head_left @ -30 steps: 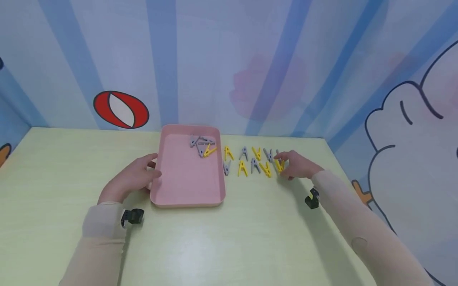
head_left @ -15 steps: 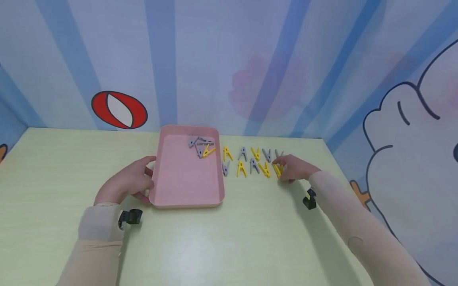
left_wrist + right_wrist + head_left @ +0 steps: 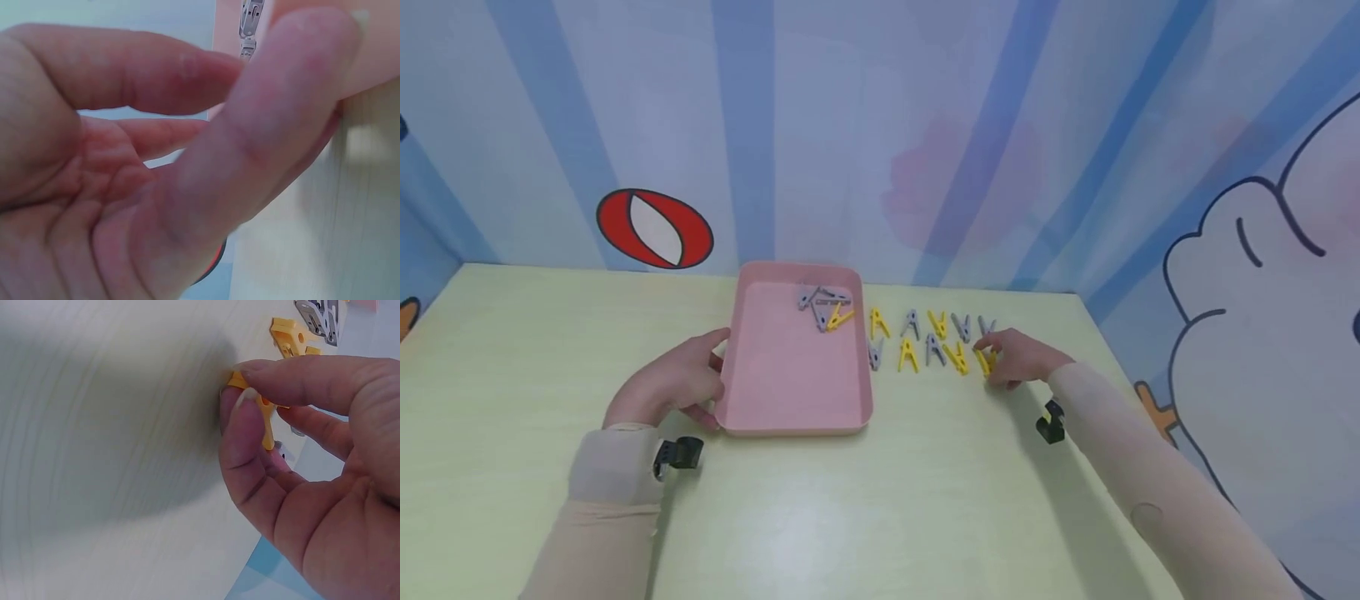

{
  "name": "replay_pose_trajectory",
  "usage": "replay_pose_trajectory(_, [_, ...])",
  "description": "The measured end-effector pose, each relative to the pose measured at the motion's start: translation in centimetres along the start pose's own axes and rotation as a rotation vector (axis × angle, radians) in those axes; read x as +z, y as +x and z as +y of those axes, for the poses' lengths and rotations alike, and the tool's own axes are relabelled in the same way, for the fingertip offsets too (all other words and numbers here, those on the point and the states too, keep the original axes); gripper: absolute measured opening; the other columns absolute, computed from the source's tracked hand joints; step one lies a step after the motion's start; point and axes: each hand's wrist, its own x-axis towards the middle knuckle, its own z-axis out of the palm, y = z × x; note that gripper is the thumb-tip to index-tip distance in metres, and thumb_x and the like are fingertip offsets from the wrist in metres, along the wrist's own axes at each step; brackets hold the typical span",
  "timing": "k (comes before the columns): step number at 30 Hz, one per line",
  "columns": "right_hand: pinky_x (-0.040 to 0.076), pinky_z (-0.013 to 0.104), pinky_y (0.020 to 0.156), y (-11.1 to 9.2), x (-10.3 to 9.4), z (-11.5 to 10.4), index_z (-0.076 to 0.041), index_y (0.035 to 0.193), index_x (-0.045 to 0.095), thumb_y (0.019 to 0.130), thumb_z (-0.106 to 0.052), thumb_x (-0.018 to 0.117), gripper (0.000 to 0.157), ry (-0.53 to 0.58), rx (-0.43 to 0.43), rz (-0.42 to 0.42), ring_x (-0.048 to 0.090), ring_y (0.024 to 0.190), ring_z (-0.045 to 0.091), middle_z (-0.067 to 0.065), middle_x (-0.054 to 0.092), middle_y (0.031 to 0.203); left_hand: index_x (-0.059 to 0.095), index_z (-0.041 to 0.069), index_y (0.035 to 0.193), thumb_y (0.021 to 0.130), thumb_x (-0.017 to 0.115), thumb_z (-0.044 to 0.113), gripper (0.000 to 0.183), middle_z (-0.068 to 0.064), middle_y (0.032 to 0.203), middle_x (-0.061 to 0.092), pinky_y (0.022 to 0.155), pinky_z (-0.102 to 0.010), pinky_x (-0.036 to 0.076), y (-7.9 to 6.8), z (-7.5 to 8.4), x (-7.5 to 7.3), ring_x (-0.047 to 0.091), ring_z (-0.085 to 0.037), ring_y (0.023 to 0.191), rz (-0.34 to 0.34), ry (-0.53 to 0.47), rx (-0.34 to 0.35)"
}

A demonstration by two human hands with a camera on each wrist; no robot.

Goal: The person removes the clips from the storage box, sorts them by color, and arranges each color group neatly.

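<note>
Yellow clip [image 3: 269, 430] is sitting in the right hand [image 3: 1024, 357], whose grip is pinching it narrowly between thumb and bent fingers at the right end of the nearer row. Whether it is touching the worktop [image 3: 880, 508] I cannot tell. The left hand [image 3: 673, 379] is resting by the left wall of a pink tray [image 3: 797, 379], its grip loose, thumb and fingers standing well apart; whether it is bearing any of the tray's weight I cannot tell. Grey clips [image 3: 819, 317] are lying bunched with another yellow clip [image 3: 841, 317] in the tray's far right corner. Between tray and right hand, loose clips [image 3: 907, 356] in both colours are forming two rows on the worktop. Behind, a striped wall [image 3: 827, 125] is showing a red oval [image 3: 693, 227]
</note>
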Motion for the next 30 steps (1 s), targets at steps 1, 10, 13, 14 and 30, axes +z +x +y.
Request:
replay_pose_trajectory(1, [0.057,0.032,0.064,-0.1,0.0,0.0,-0.001,0.146,0.044,0.086,-0.003,0.068,0.065,-0.004,-0.006,-0.002,0.061,0.064,0.019,0.034,0.039,0.141,0.015,0.008,0.159,0.081,0.06,-0.009,0.091,-0.028,0.125,0.045,0.065,-0.04,0.06,0.0,0.0,0.0,0.065,-0.032,0.081,0.001,-0.002,0.003])
replay_pose_trajectory(10, [0.057,0.034,0.064,-0.4,-0.4,-0.5,-0.001,0.146,0.043,0.087,-0.002,0.067,0.064,-0.002,-0.004,-0.019,0.061,0.064,0.021,0.035,0.037,0.142,0.016,0.007,0.158,0.081,0.059,-0.01,0.09,-0.028,0.125,0.046,0.064,-0.039,0.06,-0.3,0.1,0.0,0.066,-0.03,0.077,0.013,0.003,0.006])
replay_pose_trajectory(13, [0.057,0.034,0.065,-0.6,-0.5,-0.6,0.001,0.146,0.042,0.087,-0.002,0.067,0.064,-0.008,-0.002,-0.033,0.061,0.066,0.021,0.036,0.035,0.143,0.018,0.008,0.158,0.082,0.061,-0.009,0.089,-0.028,0.124,0.045,0.064,-0.038,0.059,-0.4,0.2,0.2,0.067,-0.029,0.072,0.021,0.004,-0.009])
replay_pose_trajectory(14, [0.057,0.035,0.064,-0.7,-0.5,-0.7,0.001,0.147,0.042,0.087,-0.002,0.067,0.065,-0.015,-0.001,-0.037,0.061,0.065,0.021,0.036,0.035,0.143,0.018,0.008,0.158,0.082,0.061,-0.008,0.088,-0.027,0.123,0.045,0.064,-0.038,0.059,-0.4,0.3,0.2,0.067,-0.029,0.071,0.024,0.009,-0.014])
replay_pose_trajectory(30, [0.051,0.047,0.092,-0.3,-1.7,-8.5,0.006,0.144,0.043,0.097,-0.014,0.06,0.054,-0.114,-0.113,0.113,0.061,0.111,0.037,0.029,0.054,0.132,0.016,0.005,0.157,0.083,0.058,-0.01,0.087,-0.025,0.117,0.047,0.061,-0.038,0.059,-0.7,0.8,0.2,0.064,-0.032,0.077,0.024,0.038,-0.01])
